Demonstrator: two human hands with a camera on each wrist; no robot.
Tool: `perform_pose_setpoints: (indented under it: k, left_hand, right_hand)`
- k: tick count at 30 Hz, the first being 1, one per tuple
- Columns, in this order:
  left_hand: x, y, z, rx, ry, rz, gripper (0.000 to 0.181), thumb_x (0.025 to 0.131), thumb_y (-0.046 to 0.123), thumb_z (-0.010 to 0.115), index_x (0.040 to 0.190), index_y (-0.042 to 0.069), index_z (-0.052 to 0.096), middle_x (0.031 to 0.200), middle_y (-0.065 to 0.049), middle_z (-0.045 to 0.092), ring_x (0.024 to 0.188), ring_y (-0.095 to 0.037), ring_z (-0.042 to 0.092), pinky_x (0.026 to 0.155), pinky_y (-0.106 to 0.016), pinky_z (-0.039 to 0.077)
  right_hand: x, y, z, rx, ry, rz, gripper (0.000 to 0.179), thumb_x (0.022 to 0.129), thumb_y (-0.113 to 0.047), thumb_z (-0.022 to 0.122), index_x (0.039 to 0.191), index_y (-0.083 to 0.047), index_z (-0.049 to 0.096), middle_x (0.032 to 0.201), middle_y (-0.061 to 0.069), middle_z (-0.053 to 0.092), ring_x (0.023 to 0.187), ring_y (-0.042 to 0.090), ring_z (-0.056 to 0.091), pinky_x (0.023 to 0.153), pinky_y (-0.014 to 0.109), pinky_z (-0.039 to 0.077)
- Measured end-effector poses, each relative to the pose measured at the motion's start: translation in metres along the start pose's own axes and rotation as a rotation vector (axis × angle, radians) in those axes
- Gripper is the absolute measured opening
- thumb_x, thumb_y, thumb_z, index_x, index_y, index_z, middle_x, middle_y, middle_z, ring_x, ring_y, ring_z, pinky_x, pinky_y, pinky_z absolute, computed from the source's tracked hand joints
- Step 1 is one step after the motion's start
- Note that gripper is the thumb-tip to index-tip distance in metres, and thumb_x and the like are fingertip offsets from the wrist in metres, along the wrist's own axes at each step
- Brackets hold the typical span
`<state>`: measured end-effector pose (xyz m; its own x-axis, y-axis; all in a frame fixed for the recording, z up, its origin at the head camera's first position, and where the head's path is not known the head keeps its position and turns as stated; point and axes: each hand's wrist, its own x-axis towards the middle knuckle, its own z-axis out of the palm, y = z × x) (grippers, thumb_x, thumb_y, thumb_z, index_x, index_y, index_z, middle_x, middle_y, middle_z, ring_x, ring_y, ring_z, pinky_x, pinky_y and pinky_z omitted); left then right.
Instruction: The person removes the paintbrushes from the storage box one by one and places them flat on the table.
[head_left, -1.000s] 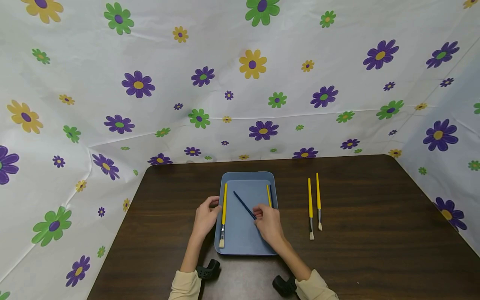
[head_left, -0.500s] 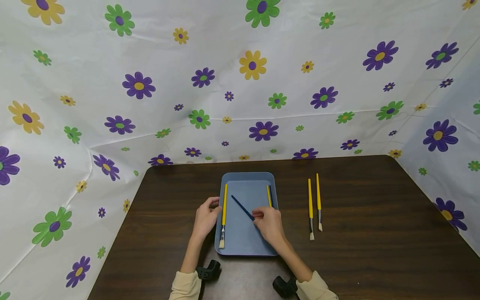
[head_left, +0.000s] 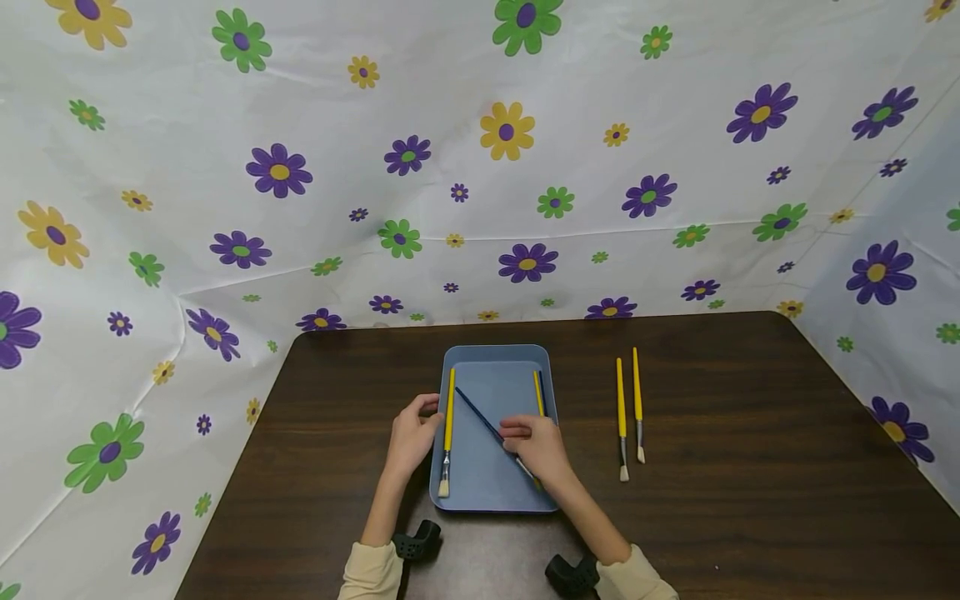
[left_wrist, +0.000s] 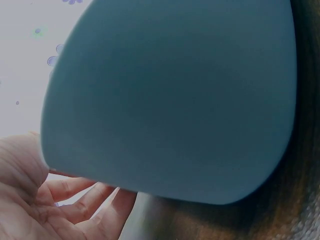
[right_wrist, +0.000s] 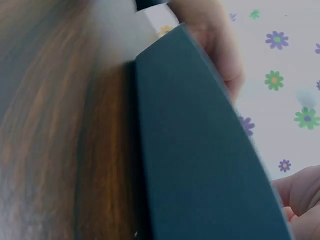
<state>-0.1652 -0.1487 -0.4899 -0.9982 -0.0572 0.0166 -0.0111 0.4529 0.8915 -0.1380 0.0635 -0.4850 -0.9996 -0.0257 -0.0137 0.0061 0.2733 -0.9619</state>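
Note:
A grey-blue tray [head_left: 495,500] lies on the table. My left hand [head_left: 408,433] grips its left rim; in the left wrist view its fingers [left_wrist: 90,205] curl along the tray's edge. Over the tray's right half, my right hand [head_left: 536,450] pinches a slim dark blue paintbrush [head_left: 476,408]. This brush slants across the tray, handle toward the upper left and metal ferrule toward the lower right. Along the tray's left side lies a yellow paintbrush [head_left: 449,417], bristles toward me. Another yellow paintbrush [head_left: 537,392] and a dark one sit at the right side, partly covered by my right hand.
Two more yellow paintbrushes [head_left: 621,408] lie side by side on the dark wood table [head_left: 750,467], right of the tray. A white cloth with flowers [head_left: 450,108] hangs behind the table and at its sides.
The dark blue paintbrush has shifted left, and its ferrule now shows below my right hand. The right hand has moved slightly left and its fingers look straighter. My left hand stays at the rim.

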Motion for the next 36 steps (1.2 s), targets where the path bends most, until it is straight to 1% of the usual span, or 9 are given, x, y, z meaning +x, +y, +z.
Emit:
perform_pose_setpoints:
  k: [4,6,8,13,16,20,24,30,36]
  left_hand:
    - [0.0,0.0,0.0,0.001,-0.001,-0.01,0.033,0.098,0.005,0.063,0.13,-0.004,0.066,0.12,-0.022,0.069,0.089,-0.027,0.068,0.075,-0.04,0.054]
    - [0.001,0.0,0.001,-0.001,-0.001,-0.014,0.033,0.098,0.005,0.063,0.13,-0.004,0.066,0.12,-0.022,0.069,0.089,-0.028,0.068,0.075,-0.041,0.054]
    - [0.001,0.001,0.001,-0.001,0.0,-0.018,0.033,0.098,0.005,0.063,0.13,-0.004,0.066,0.12,-0.021,0.069,0.09,-0.028,0.068,0.076,-0.042,0.054]
    - [0.0,0.001,0.002,-0.002,0.005,-0.022,0.033,0.098,0.005,0.063,0.13,-0.003,0.066,0.12,-0.021,0.069,0.091,-0.029,0.068,0.078,-0.044,0.055]
    - [0.0,0.0,0.002,0.0,0.009,-0.02,0.033,0.098,0.005,0.063,0.13,-0.004,0.066,0.119,-0.021,0.069,0.09,-0.029,0.068,0.078,-0.045,0.055]
    - [0.0,0.0,0.002,0.002,0.007,-0.016,0.033,0.098,0.005,0.063,0.13,-0.004,0.066,0.119,-0.021,0.069,0.091,-0.029,0.069,0.078,-0.044,0.055]
    - [0.0,0.001,0.001,0.0,0.002,-0.008,0.033,0.098,0.004,0.063,0.13,-0.004,0.066,0.119,-0.022,0.069,0.091,-0.03,0.069,0.076,-0.043,0.055]
    - [0.0,0.001,0.0,-0.002,-0.002,-0.003,0.033,0.098,0.003,0.063,0.129,-0.005,0.066,0.119,-0.023,0.069,0.088,-0.029,0.068,0.074,-0.039,0.053]
    - [-0.001,0.001,-0.001,-0.003,-0.002,-0.006,0.033,0.098,0.004,0.063,0.129,-0.004,0.066,0.119,-0.022,0.069,0.089,-0.029,0.068,0.075,-0.04,0.054]
  right_hand:
    - [0.001,-0.003,-0.004,0.248,-0.024,0.147,0.03,0.087,0.018,0.067,0.117,0.018,0.068,0.109,0.03,0.072,0.1,0.033,0.074,0.079,0.029,0.059]
    - [0.002,-0.004,-0.006,0.332,-0.028,0.189,0.032,0.089,0.018,0.064,0.121,0.019,0.066,0.113,0.032,0.071,0.099,0.031,0.074,0.078,0.027,0.059]
    - [0.003,-0.004,-0.008,0.386,-0.031,0.214,0.033,0.09,0.018,0.063,0.123,0.019,0.064,0.116,0.033,0.069,0.097,0.028,0.075,0.078,0.027,0.059]
    - [0.003,-0.005,-0.016,0.452,-0.065,0.24,0.035,0.094,0.015,0.06,0.129,0.02,0.06,0.119,0.031,0.069,0.095,0.022,0.075,0.078,0.024,0.058]
    - [0.004,-0.006,-0.023,0.513,-0.123,0.247,0.039,0.097,0.013,0.057,0.135,0.02,0.054,0.123,0.03,0.068,0.098,0.02,0.074,0.081,0.024,0.057]
    - [0.005,-0.006,-0.034,0.615,-0.219,0.25,0.047,0.101,0.01,0.053,0.145,0.021,0.041,0.132,0.029,0.064,0.104,0.016,0.073,0.086,0.023,0.056]
    - [0.006,-0.008,-0.044,0.687,-0.274,0.24,0.054,0.103,0.008,0.052,0.151,0.02,0.031,0.132,0.026,0.065,0.105,0.015,0.073,0.087,0.023,0.056]
    - [0.009,-0.01,-0.053,0.732,-0.253,0.233,0.051,0.103,0.008,0.052,0.149,0.021,0.034,0.123,0.018,0.072,0.104,0.015,0.073,0.088,0.024,0.056]
    - [0.011,-0.01,-0.065,0.743,-0.215,0.239,0.05,0.103,0.009,0.051,0.149,0.02,0.036,0.122,0.014,0.073,0.107,0.016,0.072,0.095,0.029,0.054]
